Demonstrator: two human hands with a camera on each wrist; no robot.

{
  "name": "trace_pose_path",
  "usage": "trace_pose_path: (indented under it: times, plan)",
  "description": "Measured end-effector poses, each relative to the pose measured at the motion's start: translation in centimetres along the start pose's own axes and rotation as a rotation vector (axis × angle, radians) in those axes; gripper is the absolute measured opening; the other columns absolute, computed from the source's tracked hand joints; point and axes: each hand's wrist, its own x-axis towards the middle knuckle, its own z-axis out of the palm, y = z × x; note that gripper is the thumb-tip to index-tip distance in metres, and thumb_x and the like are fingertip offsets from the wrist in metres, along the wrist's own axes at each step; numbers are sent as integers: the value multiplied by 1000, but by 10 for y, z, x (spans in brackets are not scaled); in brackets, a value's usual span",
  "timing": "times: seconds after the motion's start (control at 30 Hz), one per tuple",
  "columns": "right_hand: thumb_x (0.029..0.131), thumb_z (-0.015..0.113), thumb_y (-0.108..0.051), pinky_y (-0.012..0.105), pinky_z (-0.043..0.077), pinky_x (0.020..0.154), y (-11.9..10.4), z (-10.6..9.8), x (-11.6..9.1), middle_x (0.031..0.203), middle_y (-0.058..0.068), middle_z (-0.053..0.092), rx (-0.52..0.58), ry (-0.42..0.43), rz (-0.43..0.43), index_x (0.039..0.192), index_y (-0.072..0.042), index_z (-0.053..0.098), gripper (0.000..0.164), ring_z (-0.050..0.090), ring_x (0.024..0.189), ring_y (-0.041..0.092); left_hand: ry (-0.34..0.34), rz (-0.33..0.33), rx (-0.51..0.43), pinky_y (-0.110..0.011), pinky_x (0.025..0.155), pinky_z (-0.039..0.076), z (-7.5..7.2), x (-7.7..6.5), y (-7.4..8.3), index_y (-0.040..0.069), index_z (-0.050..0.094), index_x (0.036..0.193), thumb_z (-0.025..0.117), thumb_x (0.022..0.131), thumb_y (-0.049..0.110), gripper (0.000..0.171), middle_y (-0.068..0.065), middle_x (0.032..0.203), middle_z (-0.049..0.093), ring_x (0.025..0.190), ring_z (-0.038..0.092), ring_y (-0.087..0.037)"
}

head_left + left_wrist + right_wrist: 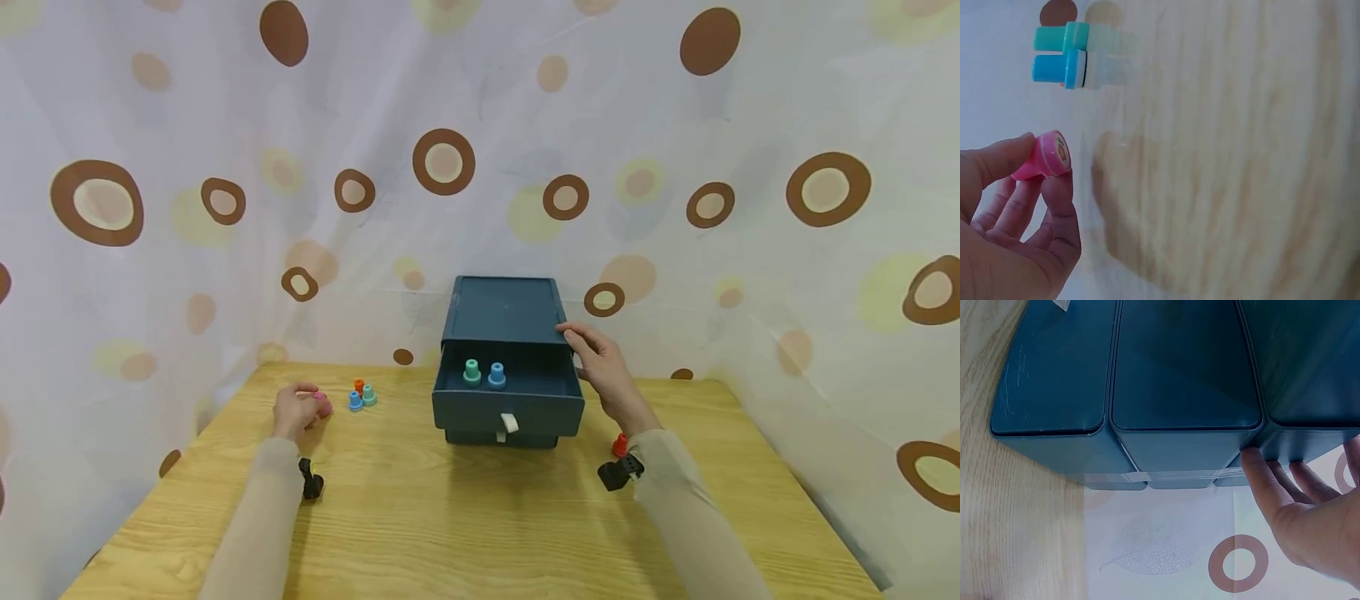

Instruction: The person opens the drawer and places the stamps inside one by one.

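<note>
My left hand (295,410) pinches a small pink toy stamp (1051,154) between thumb and fingers, its round picture face turned outward. Close by stand a blue stamp (356,402), a green stamp (369,395) and an orange stamp (359,385). At the centre is a dark blue drawer cabinet (506,308) with its upper drawer (472,410) pulled out. Inside that drawer are a green stamp (472,372) and a blue stamp (497,376). My right hand (606,371) rests on the cabinet's right side near the top edge, its fingers fairly straight against the wall.
A red stamp (620,445) sits on the wooden table (465,533) to the cabinet's right, partly behind my right wrist. White tabs (509,423) stick out from the drawer fronts. A spotted curtain (495,100) hangs behind the table and along its sides.
</note>
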Motion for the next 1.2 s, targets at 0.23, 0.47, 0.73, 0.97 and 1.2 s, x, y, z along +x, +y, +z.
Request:
trace_pose_path:
  times: [0.23,0.47,0.73,0.97,1.2]
  plan:
    - [103,47,-44,64,31,110,-1,0,0,154,10,37,6,1,-3,139,-13,51,48,30,145,32,7,107,53,-29,64,52,4,-5,8,-2,57,114,69,90,8,28,0,86,67,71,65,-6]
    - [103,46,-43,63,30,111,0,3,3,155,9,37,4,-9,-1,140,-13,52,48,29,147,31,43,150,106,-33,73,54,2,-12,16,1,58,115,69,93,16,29,-12,101,71,83,71,-15]
    - [103,47,-44,65,30,110,2,-1,0,156,9,36,0,11,-19,138,-12,52,48,29,146,32,105,180,82,-30,66,52,9,-17,25,2,63,113,75,88,19,33,-15,105,70,78,67,-11]
    - [102,47,-45,65,30,110,0,-1,0,156,9,36,-4,0,-11,138,-13,52,49,28,146,31,110,195,74,-27,71,49,16,-22,34,4,65,116,73,89,19,33,-15,112,68,94,62,-19]
    - [103,46,-44,65,28,111,0,0,0,157,9,35,1,0,-9,140,-11,51,49,27,147,31,159,265,55,-21,70,47,24,-27,48,6,70,114,76,87,26,34,-15,111,71,94,65,-18]
